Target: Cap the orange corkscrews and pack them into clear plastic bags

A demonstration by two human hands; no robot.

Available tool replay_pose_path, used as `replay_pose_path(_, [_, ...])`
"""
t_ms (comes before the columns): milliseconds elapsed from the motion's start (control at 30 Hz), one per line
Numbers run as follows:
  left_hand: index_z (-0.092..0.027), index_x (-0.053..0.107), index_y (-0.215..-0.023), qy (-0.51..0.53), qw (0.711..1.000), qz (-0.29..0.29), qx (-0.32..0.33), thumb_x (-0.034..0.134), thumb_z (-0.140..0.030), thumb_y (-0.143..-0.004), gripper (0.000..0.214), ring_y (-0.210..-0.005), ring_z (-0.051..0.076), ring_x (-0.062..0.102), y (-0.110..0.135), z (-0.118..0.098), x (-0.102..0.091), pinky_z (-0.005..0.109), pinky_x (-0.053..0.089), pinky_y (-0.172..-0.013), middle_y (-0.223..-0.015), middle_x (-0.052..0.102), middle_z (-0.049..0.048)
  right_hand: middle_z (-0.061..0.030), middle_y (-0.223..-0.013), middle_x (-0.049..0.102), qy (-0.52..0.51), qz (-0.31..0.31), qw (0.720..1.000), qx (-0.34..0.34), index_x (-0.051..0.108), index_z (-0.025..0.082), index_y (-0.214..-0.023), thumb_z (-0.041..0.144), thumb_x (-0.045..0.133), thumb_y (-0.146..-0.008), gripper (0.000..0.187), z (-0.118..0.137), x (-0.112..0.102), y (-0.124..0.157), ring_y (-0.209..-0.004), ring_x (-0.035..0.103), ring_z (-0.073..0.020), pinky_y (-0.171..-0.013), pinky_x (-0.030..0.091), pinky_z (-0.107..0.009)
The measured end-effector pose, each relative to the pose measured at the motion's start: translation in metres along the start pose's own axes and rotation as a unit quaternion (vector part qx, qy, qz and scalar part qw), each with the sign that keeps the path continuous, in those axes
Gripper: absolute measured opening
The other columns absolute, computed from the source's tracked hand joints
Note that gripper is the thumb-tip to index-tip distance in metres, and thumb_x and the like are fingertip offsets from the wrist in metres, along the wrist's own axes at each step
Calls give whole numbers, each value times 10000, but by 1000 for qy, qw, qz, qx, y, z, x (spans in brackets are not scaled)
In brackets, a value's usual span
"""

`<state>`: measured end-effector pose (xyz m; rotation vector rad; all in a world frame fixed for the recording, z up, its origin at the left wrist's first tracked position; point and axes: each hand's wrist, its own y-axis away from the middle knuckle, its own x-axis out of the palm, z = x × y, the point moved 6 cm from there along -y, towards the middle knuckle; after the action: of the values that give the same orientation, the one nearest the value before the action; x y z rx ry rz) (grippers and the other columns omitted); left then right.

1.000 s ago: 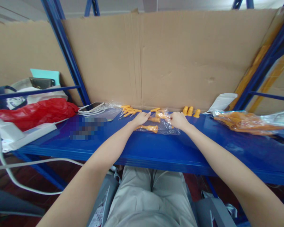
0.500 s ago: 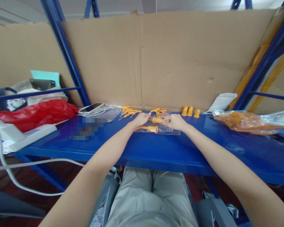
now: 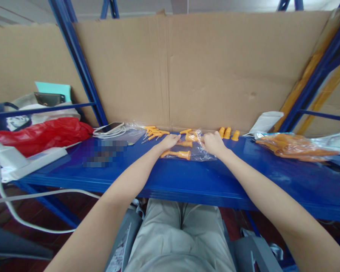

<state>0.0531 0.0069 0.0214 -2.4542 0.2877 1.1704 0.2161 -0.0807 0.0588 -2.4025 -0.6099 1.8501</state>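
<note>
From the head camera, both hands reach out over the blue shelf (image 3: 187, 177), close together but not touching. The right hand (image 3: 212, 143) pinches the raised edge of the clear bag (image 3: 200, 150), which lies mid-shelf with orange pieces inside. The left hand (image 3: 170, 141) has its fingertips at the bag's left edge; I can't tell if it grips. An orange peg (image 3: 178, 154) lies just in front, with three orange caps (image 3: 228, 133) behind and a phone (image 3: 110, 128) off to the left.

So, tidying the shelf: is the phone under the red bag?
No, the phone lies uncovered beside the red bag.
</note>
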Motion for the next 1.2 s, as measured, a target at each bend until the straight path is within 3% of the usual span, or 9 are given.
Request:
replay_pose_path(133, [-124,703,-884,3,1000,1,13,366,-405,-935,442,-947,224,636,-1,-5,-1,295,477,-852,-967,726,82,-190,-1050,711,-9,13,1000,11,712,101,-1009,257,395,-962,356,-4,4,-2,-1010,640,-289,-778,308,-351])
replay_pose_path(300, [-112,673,-1016,31,999,-9,43,363,-326,-945,383,-1010,212,619,-8,-22,-4,298,456,-917,-1068,708,87,-197,-1056,705,-2,-19,1000,5,707,97,-1033,253,402,-954,353,-6,2,-2,-1012,622,-289,-797,301,-358])
replay_pose_path(567, [-105,671,-996,5,1000,-9,21,302,-264,-958,404,-1066,207,608,-48,-26,2,311,441,-955,-1145,688,122,-188,-1106,688,6,-79,997,-25,692,90,-1078,141,373,-939,352,-5,-5,-1,-1049,567,-286,-830,274,-380])
replay_pose_path(667, [-116,700,-901,28,999,28,-28,344,-292,-931,398,-961,210,645,-61,-16,12,301,482,-873,-1025,726,122,-189,-1102,689,8,-75,997,-24,691,86,-1087,124,354,-944,368,-6,-2,-3,-1047,571,-279,-836,278,-380])
replay_pose_path(800, [-175,707,-678,0,995,95,-32,512,-325,-805,276,-795,214,656,-68,-11,22,273,501,-711,-759,736,68,-189,-1084,693,17,-64,998,-20,707,85,-1041,119,367,-937,358,-6,3,-5,-1059,580,-281,-849,290,-385])
replay_pose_path(1067, [-168,636,-530,-24,995,92,-41,532,-194,-630,147,-612,178,591,-60,-25,12,271,460,-565,-589,653,32,-189,-1067,703,-8,-6,1000,20,718,106,-1024,227,360,-972,382,-10,7,-5,-1036,624,-279,-810,320,-357])
replay_pose_path(1200, [-176,593,-497,18,990,131,-37,524,-126,-564,108,-549,152,544,-51,-32,9,269,454,-553,-555,622,18,-166,-1045,717,-31,8,999,29,725,137,-1021,268,370,-975,381,-12,9,-4,-1020,638,-281,-814,332,-358])
